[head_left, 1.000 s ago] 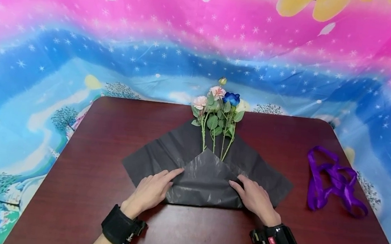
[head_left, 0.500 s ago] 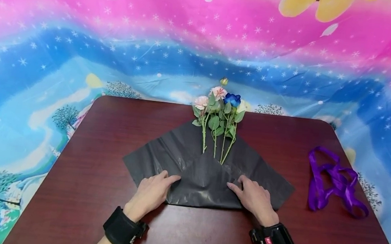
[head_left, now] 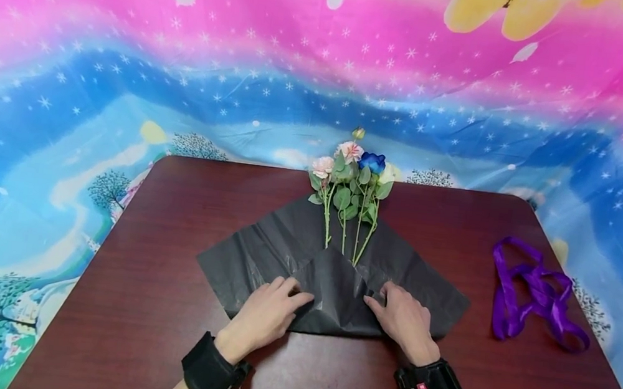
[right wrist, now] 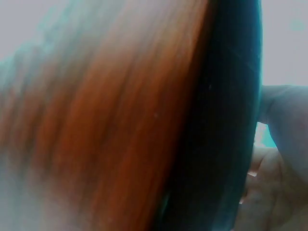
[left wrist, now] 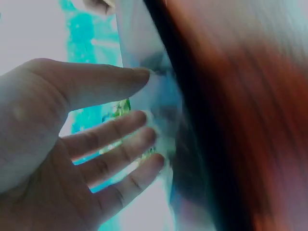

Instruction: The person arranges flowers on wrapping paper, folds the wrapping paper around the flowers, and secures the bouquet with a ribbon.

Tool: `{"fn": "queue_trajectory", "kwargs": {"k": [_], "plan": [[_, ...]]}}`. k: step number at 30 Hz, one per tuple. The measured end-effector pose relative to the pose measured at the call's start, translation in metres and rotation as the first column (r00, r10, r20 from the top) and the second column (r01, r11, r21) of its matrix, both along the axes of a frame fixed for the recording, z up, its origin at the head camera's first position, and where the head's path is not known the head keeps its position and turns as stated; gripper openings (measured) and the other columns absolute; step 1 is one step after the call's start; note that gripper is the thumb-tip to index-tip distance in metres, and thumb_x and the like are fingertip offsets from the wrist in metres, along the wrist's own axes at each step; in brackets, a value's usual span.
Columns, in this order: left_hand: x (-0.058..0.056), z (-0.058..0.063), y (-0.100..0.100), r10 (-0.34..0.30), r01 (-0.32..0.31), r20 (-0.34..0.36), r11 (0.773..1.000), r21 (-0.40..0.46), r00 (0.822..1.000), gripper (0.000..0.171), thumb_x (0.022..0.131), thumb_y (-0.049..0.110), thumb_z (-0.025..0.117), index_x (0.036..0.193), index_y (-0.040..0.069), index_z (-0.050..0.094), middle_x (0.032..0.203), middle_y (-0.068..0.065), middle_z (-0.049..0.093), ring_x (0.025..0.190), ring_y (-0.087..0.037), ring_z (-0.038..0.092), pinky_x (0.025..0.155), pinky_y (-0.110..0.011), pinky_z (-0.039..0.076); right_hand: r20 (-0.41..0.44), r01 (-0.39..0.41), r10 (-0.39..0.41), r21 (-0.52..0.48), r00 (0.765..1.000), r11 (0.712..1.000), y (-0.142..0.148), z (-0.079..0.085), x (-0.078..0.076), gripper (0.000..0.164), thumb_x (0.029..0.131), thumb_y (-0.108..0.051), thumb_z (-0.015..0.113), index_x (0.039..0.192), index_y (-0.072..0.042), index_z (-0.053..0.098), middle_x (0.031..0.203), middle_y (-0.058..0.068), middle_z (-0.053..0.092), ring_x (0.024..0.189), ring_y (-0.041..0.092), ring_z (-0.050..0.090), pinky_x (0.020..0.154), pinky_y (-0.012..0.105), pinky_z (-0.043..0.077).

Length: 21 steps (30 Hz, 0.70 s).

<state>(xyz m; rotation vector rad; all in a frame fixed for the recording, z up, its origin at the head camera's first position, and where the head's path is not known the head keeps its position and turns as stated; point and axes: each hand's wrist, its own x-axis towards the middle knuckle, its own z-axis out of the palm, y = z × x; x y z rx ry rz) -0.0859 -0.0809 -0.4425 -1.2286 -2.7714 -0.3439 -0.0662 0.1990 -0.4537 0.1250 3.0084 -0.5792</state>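
In the head view a black sheet of wrapping paper [head_left: 262, 240] lies spread on the table, its near part folded up into a pointed flap [head_left: 330, 293]. Several long-stemmed flowers [head_left: 348, 185], pink, blue and pale, lie on it, lower stem ends hidden by the flap. My left hand [head_left: 266, 312] pinches the flap's left side; the left wrist view shows the thumb against the paper and three fingers extended. My right hand [head_left: 403, 316] pinches the flap's right side between thumb and index finger. In the right wrist view the paper [right wrist: 216, 115] hides much of that hand.
A tangled purple ribbon [head_left: 533, 291] lies at the right of the dark red-brown table [head_left: 158, 267]. A printed pink and blue cloth [head_left: 275, 103] hangs behind and beside the table. Black straps [head_left: 210, 369] with cameras circle both wrists.
My left hand has moved right along the flap, drawing its left side inward. The flap's tip has come down slightly and the paper has creased. My right hand stays nearly in place.
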Motion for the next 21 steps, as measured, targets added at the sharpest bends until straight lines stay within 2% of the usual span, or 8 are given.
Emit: {"fn": "queue_trajectory", "kwargs": {"k": [5, 9, 12, 16, 18, 21], "plan": [[0.004, -0.002, 0.016, -0.058, 0.058, 0.008, 0.998, -0.015, 0.998, 0.048, 0.082, 0.01, 0.072, 0.126, 0.025, 0.062, 0.123, -0.006, 0.055, 0.099, -0.022, 0.056, 0.074, -0.037, 0.051, -0.004, 0.006, -0.006, 0.015, 1.0, 1.0, -0.001, 0.0, 0.0, 0.032, 0.087, -0.041, 0.068, 0.091, -0.011, 0.058, 0.072, -0.001, 0.051, 0.055, 0.015, 0.046, 0.047, 0.032, 0.035], [0.007, -0.004, 0.023, -0.056, 0.057, 0.028, 0.997, -0.048, 0.998, 0.048, 0.082, 0.009, 0.071, 0.127, 0.025, 0.062, 0.128, -0.008, 0.054, 0.103, -0.024, 0.057, 0.075, -0.038, 0.051, -0.109, -0.02, 0.023, 0.028, 0.994, 0.999, -0.003, 0.0, 0.0, 0.03, 0.083, -0.033, 0.075, 0.095, -0.01, 0.06, 0.085, 0.005, 0.055, 0.071, 0.024, 0.051, 0.059, 0.039, 0.043], [0.007, -0.005, 0.024, -0.047, 0.049, 0.026, 0.997, -0.061, 0.999, 0.045, 0.084, 0.009, 0.069, 0.126, 0.023, 0.062, 0.127, -0.008, 0.055, 0.103, -0.024, 0.057, 0.076, -0.039, 0.051, -0.233, -0.087, 0.09, 0.022, 0.968, 0.996, -0.007, 0.003, 0.0, 0.026, 0.08, -0.023, 0.078, 0.098, -0.01, 0.064, 0.094, 0.007, 0.057, 0.084, 0.029, 0.051, 0.071, 0.043, 0.043], [0.009, -0.004, 0.024, -0.038, 0.038, 0.003, 0.996, -0.076, 0.999, 0.041, 0.087, 0.011, 0.067, 0.126, 0.023, 0.062, 0.124, -0.009, 0.057, 0.102, -0.024, 0.057, 0.075, -0.038, 0.051, -0.343, -0.208, 0.2, 0.013, 0.918, 0.978, -0.021, 0.013, 0.002, 0.018, 0.078, -0.012, 0.079, 0.092, -0.014, 0.068, 0.09, 0.001, 0.058, 0.082, 0.024, 0.052, 0.072, 0.039, 0.043], [0.01, -0.004, 0.024, -0.034, 0.033, -0.004, 0.995, -0.091, 0.999, 0.041, 0.088, 0.012, 0.066, 0.127, 0.023, 0.062, 0.124, -0.009, 0.057, 0.103, -0.024, 0.057, 0.075, -0.037, 0.051, -0.355, -0.272, 0.262, 0.023, 0.897, 0.962, -0.032, 0.017, 0.004, 0.016, 0.077, -0.011, 0.079, 0.088, -0.015, 0.068, 0.084, -0.003, 0.057, 0.077, 0.02, 0.052, 0.068, 0.036, 0.043], [0.011, -0.003, 0.025, -0.022, 0.02, -0.011, 0.994, -0.108, 1.0, 0.039, 0.089, 0.014, 0.066, 0.127, 0.022, 0.062, 0.125, -0.009, 0.056, 0.105, -0.024, 0.056, 0.076, -0.037, 0.051, -0.319, -0.356, 0.352, 0.048, 0.88, 0.933, -0.048, 0.019, 0.005, 0.012, 0.08, -0.016, 0.077, 0.088, -0.017, 0.068, 0.082, -0.006, 0.055, 0.074, 0.016, 0.052, 0.066, 0.034, 0.044]]}}
